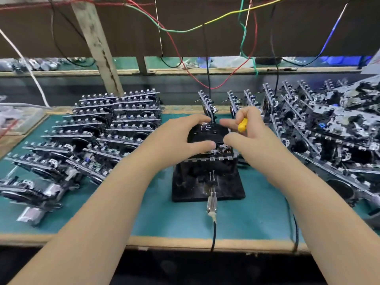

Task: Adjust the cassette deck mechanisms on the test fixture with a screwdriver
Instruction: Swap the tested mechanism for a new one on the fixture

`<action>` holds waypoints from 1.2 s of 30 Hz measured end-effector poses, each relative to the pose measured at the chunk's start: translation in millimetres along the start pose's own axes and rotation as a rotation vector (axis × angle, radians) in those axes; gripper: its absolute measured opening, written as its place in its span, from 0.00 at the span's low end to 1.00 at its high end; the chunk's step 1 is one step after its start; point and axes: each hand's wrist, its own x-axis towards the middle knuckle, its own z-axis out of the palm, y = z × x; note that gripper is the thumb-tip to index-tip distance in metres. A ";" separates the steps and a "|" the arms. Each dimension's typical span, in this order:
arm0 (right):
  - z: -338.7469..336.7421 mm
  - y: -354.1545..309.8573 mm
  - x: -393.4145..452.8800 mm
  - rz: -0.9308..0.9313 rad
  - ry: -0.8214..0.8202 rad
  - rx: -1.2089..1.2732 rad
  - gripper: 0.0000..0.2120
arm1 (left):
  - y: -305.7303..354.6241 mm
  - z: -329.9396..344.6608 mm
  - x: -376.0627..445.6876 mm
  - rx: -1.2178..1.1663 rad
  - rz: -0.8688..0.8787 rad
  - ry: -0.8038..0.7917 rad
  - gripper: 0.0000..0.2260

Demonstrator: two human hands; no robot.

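Both bare forearms reach forward from the lower corners and converge at centre. Left hand [181,138]: palm turned inward, fingers curved, thumb extended toward the right, grasping the object between the hands. Right hand [244,130]: index finger and thumb extended leftward, remaining fingers curled around a yellow handle [243,124]

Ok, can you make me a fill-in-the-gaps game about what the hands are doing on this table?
1. The screwdriver handle is ____ in colour.
2. The screwdriver is held in the ____ hand.
3. The table mat under the black test fixture is ____.
4. The left hand touches the black block marked ____.

Missing words: yellow; right; green; TE
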 end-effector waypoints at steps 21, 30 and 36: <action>-2.5 4.4 9.1 0.010 0.099 0.417 0.16 | -2.8 0.5 21.3 -0.190 -0.019 -0.055 0.29; -4.2 -0.2 17.7 -0.054 -0.108 0.395 0.24 | 15.4 -6.7 11.4 -1.301 -0.067 0.371 0.25; -10.4 -1.6 30.1 -0.145 -0.119 0.183 0.27 | 7.3 0.7 -4.6 -1.221 -0.129 0.314 0.22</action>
